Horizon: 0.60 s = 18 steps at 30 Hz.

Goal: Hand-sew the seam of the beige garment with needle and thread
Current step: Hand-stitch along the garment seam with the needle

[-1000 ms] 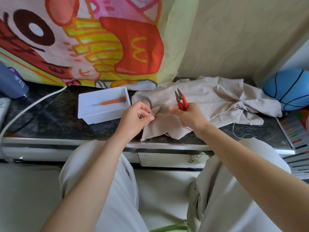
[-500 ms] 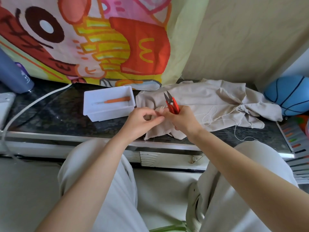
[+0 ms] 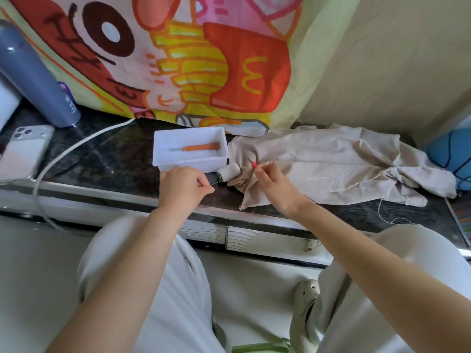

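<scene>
Your left grip (image 3: 184, 186) is pressed together at the fingertips, pinching a fine strand (image 3: 215, 183) that runs toward the thread spool (image 3: 229, 172). It is too thin to say whether a needle is in that pinch as well. Your right grip (image 3: 272, 182) is curled round the red snips (image 3: 253, 164), of which only the tip shows above your fingers. This looks like the step of drawing off and readying a length of thread, not stitching itself. Keep the pinch close to the strand's end and pull level with the worktop (image 3: 107, 159), so the spool rolls instead of skidding off the front edge it lies beside. Cut with the snips only once the strand is taut, and point the blades away from the cloth. The beige garment (image 3: 318, 156) lies spread on the worktop, touching the spool's right side and passing under your right grip. Its near corner hangs toward the edge, well apart from your left grip. A loose thread (image 3: 313, 178) already trails across it to the right, so mind you don't snag that.
</scene>
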Tool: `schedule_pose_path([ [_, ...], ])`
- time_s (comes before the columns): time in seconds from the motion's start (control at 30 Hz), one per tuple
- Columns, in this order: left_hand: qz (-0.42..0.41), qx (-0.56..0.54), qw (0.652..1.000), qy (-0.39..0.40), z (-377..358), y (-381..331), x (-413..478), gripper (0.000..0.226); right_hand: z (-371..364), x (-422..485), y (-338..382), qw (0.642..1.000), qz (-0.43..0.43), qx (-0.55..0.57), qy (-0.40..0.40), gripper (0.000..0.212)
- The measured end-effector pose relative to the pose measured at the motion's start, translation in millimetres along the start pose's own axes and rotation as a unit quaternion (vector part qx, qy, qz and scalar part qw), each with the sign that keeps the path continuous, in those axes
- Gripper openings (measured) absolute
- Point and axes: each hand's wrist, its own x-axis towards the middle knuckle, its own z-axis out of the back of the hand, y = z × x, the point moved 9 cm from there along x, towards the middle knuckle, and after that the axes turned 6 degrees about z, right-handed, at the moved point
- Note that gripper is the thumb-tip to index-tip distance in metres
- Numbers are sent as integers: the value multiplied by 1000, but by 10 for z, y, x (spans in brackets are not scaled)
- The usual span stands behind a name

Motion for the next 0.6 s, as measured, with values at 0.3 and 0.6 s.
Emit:
schedule_pose_path([
  [0.3,10,97,995,1,-6,396,-51,25,-572,215,168,970,111,-211,53,29],
  [0.6,0,80,996,38,-60,467,-122,33,-828,284,305,937,158,-309,46,33],
])
